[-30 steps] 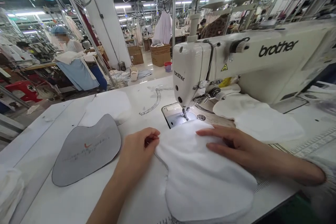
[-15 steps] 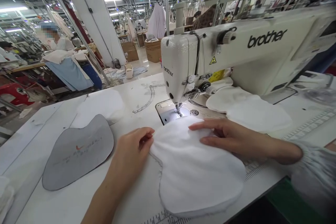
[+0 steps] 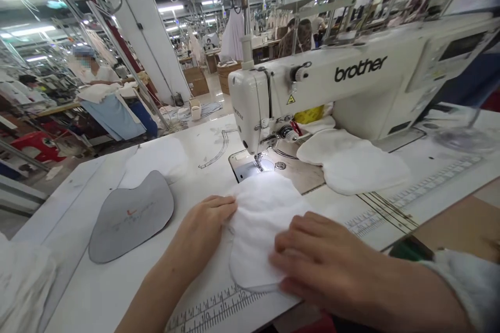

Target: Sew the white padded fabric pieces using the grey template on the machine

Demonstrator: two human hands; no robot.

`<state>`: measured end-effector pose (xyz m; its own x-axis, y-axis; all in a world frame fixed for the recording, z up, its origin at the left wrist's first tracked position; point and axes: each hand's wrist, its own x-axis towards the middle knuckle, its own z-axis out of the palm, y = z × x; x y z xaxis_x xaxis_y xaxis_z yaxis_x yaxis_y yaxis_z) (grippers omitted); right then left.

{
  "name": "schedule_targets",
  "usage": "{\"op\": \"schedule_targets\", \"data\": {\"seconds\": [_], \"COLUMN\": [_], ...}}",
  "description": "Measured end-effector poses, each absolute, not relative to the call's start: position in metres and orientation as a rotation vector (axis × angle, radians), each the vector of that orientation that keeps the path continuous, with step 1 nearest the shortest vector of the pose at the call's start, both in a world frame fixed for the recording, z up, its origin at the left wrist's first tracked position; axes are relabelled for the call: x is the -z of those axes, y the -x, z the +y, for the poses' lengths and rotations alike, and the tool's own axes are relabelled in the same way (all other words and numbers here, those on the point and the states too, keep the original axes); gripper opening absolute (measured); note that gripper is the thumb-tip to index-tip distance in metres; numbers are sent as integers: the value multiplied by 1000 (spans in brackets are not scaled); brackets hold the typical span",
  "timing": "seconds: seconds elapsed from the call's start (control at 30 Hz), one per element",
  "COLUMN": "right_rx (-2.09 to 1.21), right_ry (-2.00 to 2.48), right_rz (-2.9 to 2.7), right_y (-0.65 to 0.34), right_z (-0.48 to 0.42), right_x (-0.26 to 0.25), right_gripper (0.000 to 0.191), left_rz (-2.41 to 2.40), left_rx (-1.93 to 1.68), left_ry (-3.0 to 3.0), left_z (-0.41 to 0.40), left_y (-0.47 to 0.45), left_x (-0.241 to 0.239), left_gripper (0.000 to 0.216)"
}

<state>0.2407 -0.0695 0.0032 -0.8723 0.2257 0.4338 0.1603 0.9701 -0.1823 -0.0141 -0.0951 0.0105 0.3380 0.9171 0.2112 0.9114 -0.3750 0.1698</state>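
Note:
A rounded white fabric piece (image 3: 258, 218) lies on the sewing table, its far edge close to the needle and presser foot (image 3: 258, 162) of a Brother sewing machine (image 3: 312, 88). At its left edge, my left hand (image 3: 205, 226) pinches the cloth between thumb and fingers. Over the near right part, my right hand (image 3: 324, 260) has its fingers curled onto the fabric, slightly blurred; it hides that edge. Left of my left hand rests a grey curved template (image 3: 133, 216) with an orange mark and faint writing.
More white fabric pieces (image 3: 351, 161) lie right of the needle, under the machine arm. White cloth (image 3: 23, 286) is heaped at the near left. Printed ruler scales (image 3: 219, 309) run along the table's front edge. Another person (image 3: 97, 70) is at a table across the aisle.
My right hand has moved from the fabric's upper right down to its near right part, its fingers now curled. The left hand keeps its hold. The view has shifted a little.

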Motion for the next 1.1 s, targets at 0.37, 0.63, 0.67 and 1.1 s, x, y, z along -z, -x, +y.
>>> {"op": "schedule_targets", "data": {"seconds": [0.37, 0.63, 0.67, 1.1], "right_rx": [-155, -180, -184, -135], "right_ry": [142, 147, 148, 115], "right_rz": [-2848, -2879, -2872, -2768], "right_y": [-238, -236, -235, -236], "right_z": [-72, -74, -74, -79], "right_x": [-12, -16, -16, -2], "right_gripper": [23, 21, 21, 26], "left_rz": [1874, 1906, 1907, 2339], "left_rx": [-478, -504, -505, -246], "left_ry": [-2429, -2386, -2381, -2314], "left_z": [-105, -114, -114, -113], "left_y": [13, 15, 16, -30], "left_x": [-1, 4, 4, 19], "left_gripper": [41, 41, 40, 55]}}
